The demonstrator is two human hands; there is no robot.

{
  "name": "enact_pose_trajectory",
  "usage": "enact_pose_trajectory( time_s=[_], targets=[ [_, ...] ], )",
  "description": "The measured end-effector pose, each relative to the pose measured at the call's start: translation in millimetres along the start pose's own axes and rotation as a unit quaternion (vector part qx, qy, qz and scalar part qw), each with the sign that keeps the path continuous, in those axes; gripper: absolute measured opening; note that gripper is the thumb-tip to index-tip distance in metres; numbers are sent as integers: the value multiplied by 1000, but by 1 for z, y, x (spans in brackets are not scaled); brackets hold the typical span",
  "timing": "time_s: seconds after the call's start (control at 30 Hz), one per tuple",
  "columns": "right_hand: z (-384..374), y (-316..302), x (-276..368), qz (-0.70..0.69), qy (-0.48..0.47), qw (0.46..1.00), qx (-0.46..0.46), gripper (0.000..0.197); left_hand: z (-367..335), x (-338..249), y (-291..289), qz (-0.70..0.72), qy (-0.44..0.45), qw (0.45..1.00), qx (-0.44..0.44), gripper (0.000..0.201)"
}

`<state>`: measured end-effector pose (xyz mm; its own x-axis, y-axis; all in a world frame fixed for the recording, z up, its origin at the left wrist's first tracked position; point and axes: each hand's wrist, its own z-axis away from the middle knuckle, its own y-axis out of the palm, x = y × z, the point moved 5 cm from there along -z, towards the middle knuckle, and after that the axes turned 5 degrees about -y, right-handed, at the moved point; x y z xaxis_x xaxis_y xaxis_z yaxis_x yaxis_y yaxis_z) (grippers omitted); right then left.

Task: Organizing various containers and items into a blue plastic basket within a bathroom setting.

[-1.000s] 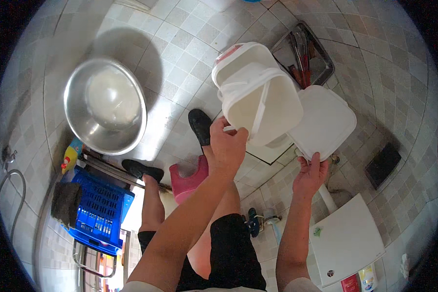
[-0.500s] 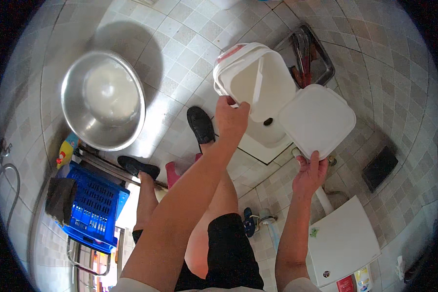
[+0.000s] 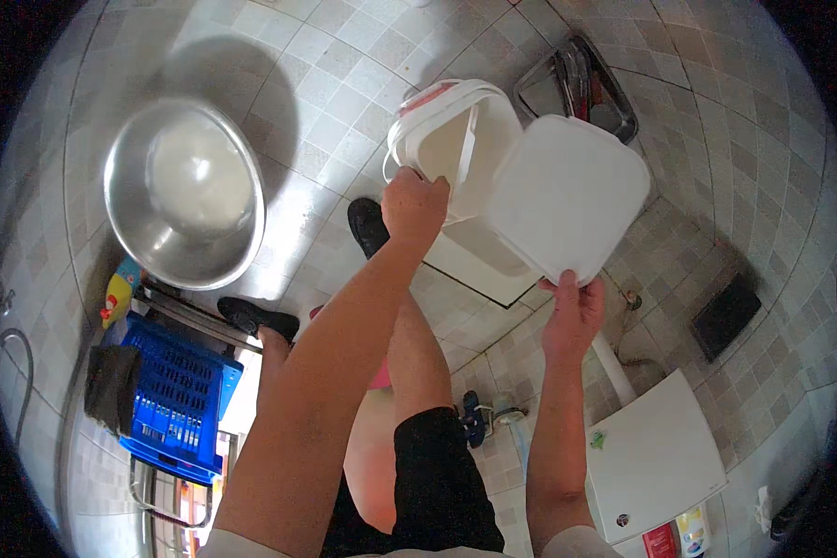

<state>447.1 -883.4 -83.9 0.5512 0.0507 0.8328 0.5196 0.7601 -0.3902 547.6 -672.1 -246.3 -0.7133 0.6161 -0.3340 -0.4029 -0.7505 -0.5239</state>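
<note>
My left hand (image 3: 414, 212) is closed on the near rim of a white plastic bucket (image 3: 500, 128), which has rounded corners and a reddish patch on its far side. A white strip crosses its opening, and the bottom inside is hidden. In my right hand (image 3: 573, 321), fingers and thumb pinch the near corner of a flat white square lid (image 3: 572, 200) with rounded corners. The lid overlaps the bucket's right side. Below both lies a white squat toilet pan (image 3: 479, 260), partly covered by the lid.
A large steel basin (image 3: 237, 237) with pale cloudy liquid stands at left. Beyond the lid, a dark tray (image 3: 623, 107) holds long-handled tools. Near left is a blue plastic crate (image 3: 172, 395); near right, a white cistern (image 3: 656, 460). My shoes (image 3: 367, 223) are on the tiled floor.
The lid has moved left and away from me, now covering more of the bucket's side and the pan's hole. My left hand and the bucket have shifted slightly left.
</note>
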Motion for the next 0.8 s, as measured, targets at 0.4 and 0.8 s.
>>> enact_pose_trajectory(
  time_s=[0.4,0.8],
  targets=[
    [2,31,-6,33,9,998,45,11,-4,-3,-5,-72,16,996,43,39],
    [-2,-2,3,163,-97,982,17,21,-2,5,-5,-107,-11,992,66,38]
  ],
)
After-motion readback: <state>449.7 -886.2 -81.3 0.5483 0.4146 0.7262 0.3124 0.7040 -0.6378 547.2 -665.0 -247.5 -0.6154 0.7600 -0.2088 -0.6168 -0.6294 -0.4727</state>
